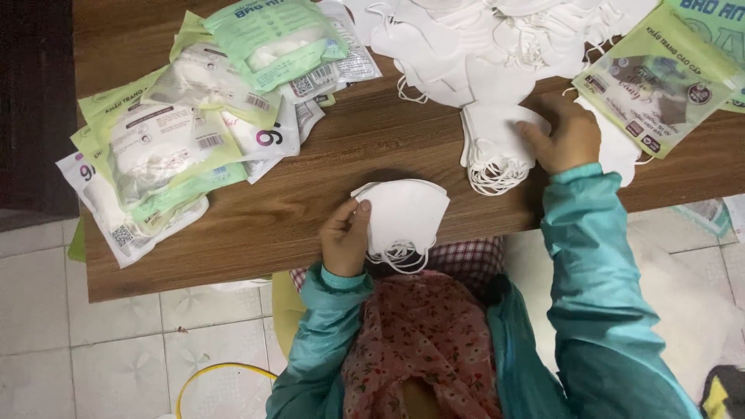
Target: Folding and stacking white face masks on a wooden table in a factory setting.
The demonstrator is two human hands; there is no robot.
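Closest in, the left hand (345,237) pinched a small stack of white masks (403,216) at the worktop's (310,194) near edge, fingers closed on its side, while the right hand (565,138) lay flat on another stack (497,143); they looked light, floppy and best gripped by the folded edge.

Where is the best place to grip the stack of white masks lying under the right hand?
Probably the folded curved edge of the mask stack, pinched from the right, where the right hand rests. The ear loops spill out at the near end, so gripping there would likely catch only loose elastic.
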